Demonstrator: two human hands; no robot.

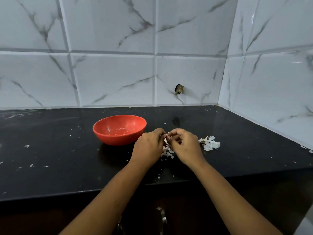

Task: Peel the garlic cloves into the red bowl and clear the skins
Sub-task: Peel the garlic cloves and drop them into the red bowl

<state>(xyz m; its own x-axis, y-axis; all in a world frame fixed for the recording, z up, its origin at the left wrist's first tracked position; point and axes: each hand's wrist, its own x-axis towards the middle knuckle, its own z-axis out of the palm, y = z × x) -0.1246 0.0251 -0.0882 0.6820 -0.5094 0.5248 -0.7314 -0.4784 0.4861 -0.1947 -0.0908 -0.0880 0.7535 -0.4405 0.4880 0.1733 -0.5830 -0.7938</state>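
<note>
Head view, forward and down.
One wide-angle camera looks from above the near edge across the surface (50, 158) toward the tiled wall (111, 78).

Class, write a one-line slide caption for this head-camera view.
The left hand and right hand pinch a garlic clove above loose skins on the black counter, right of the red bowl.

A long, slim, bare left forearm (108, 197), a long, slim, bare right forearm (228, 192), a bare left hand (149, 147) with round knuckles, a bare right hand (186, 146) with round knuckles
</note>
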